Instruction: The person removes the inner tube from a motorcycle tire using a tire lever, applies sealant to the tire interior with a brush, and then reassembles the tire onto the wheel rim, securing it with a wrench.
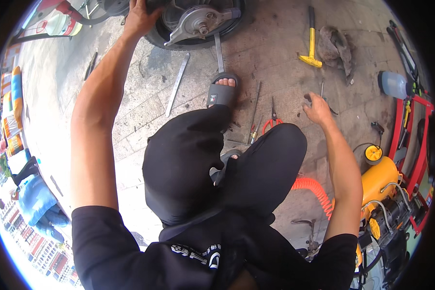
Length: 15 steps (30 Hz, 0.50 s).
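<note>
At the top, a wheel with a black tyre (179,44) and a grey metal hub plate (198,23) lies by my feet. My left hand (141,18) grips the tyre's left side, its fingertips partly cut off by the picture's edge. One flat metal tyre lever (219,53) runs from the tyre's near edge to my grey slipper (222,92), which presses on its end. Another flat tyre lever (178,86) rests on the paving to the left. Over the ground at right, my right hand (317,108) holds nothing, fingers apart and slightly bent, beside a thin screwdriver-like tool (322,88).
A yellow-headed hammer (312,53) and a grey rag (334,46) lie at upper right. Red-handled pliers (272,121) and a thin rod (256,108) lie by my knee. An orange coiled hose (311,186) leads toward a yellow tank (379,181) beside a red rack (423,164).
</note>
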{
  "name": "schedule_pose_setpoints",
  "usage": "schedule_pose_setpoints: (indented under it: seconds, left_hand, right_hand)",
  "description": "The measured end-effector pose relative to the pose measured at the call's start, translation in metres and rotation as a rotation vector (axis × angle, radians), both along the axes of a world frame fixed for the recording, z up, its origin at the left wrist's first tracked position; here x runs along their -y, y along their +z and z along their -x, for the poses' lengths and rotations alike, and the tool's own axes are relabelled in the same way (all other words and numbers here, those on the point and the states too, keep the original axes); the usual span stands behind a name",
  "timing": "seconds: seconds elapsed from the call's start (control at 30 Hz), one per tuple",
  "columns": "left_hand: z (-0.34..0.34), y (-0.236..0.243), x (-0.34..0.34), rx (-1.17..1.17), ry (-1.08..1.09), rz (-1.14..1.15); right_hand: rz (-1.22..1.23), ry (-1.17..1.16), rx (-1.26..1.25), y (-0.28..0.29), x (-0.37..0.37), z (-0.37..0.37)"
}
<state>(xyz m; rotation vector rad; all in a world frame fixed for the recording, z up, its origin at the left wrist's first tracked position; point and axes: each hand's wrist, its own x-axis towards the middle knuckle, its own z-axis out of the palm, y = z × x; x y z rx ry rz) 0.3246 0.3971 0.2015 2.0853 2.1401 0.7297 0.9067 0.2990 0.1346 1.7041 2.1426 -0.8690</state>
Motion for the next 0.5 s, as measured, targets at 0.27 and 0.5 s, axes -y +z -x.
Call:
schedule_pose_setpoints:
  seconds: [0.27,0.5]
  left_hand:
    - [-0.014,-0.001,0.016,0.099,0.005,-0.134]
    - [-0.039,-0.143,0.167,0.244,0.454,0.423]
  right_hand:
    - [0.033,0.051,-0.189,-0.030,-0.044,0.106]
    - [0.242,0.065,-0.639,-0.080,-0.016,0.280]
